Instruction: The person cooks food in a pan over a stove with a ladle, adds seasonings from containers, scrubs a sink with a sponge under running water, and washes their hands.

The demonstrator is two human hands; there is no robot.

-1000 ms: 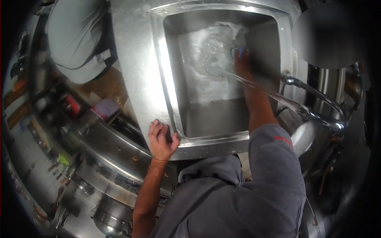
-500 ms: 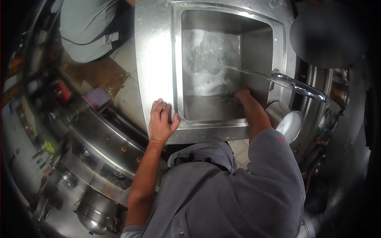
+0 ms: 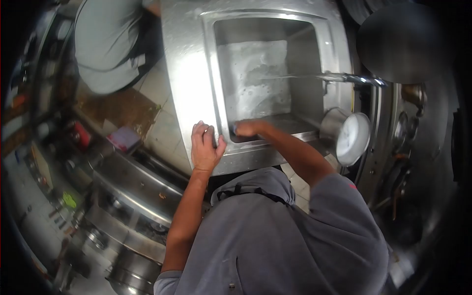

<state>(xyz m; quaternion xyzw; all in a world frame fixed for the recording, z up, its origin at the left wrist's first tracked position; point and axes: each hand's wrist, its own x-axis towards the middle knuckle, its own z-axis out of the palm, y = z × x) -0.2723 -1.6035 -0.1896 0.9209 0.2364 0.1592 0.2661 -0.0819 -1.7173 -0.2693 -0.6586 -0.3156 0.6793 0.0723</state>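
Note:
A steel sink (image 3: 307, 69) is in front of me, with shallow, slightly foamy water over its bottom. A stream of water (image 3: 295, 76) runs into it from a metal tap (image 3: 361, 79) on the right. My left hand (image 3: 206, 146) lies on the steel ledge at the sink's front left, palm down, fingers extended and a little bent, holding nothing. Inside the basin, my right hand (image 3: 249, 129) is at the near left corner, against the wall. Its fingers are curled, and whatever they hold is hidden.
A white-lined metal pot (image 3: 354, 140) stands tilted at the sink's right side. At the upper left is another person in a light shirt (image 3: 105, 46). A steel counter (image 3: 137, 179) runs along the lower left. A dark round blurred shape (image 3: 403, 44) is at the upper right.
My right hand has moved left across the basin, from the near right side to the near left corner. My left hand stays on the ledge. Less foam shows in the water.

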